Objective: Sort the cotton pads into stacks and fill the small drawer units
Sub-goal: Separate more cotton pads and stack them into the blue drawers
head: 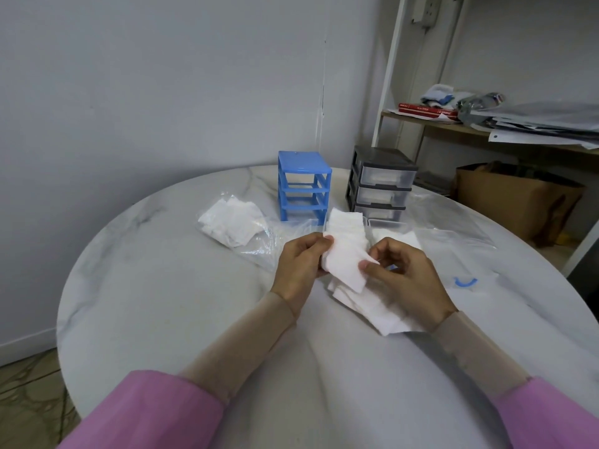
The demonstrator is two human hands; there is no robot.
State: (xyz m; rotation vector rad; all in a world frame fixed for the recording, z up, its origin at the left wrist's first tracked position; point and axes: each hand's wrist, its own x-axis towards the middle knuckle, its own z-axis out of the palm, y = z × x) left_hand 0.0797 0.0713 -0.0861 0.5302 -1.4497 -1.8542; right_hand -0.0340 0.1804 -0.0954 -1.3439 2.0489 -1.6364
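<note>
Pink sleeves (152, 406) over thin beige undersleeves reach in from the bottom edge across a round marble-patterned table (162, 303). Both hands meet above the tabletop on a held stack of white cotton pads (345, 251): the left hand (299, 265) grips its left edge with fingers curled round behind and thumb on top, while the right hand (405, 277) pinches the stack's lower right corner between thumb and forefinger, so the stack spans the gap between the two hands and tilts away from the camera. Just below and right of it, loose cotton pads (372, 309) lie spread on the table under the right wrist. A clear plastic bag (233, 225) with more white pads lies to the left. Behind stand a blue drawer frame (303, 186) with its drawers out, and beside it a grey drawer unit (381, 183) with clear drawers holding white contents. A clear drawer (387, 224) sits on the table before the grey unit.
</note>
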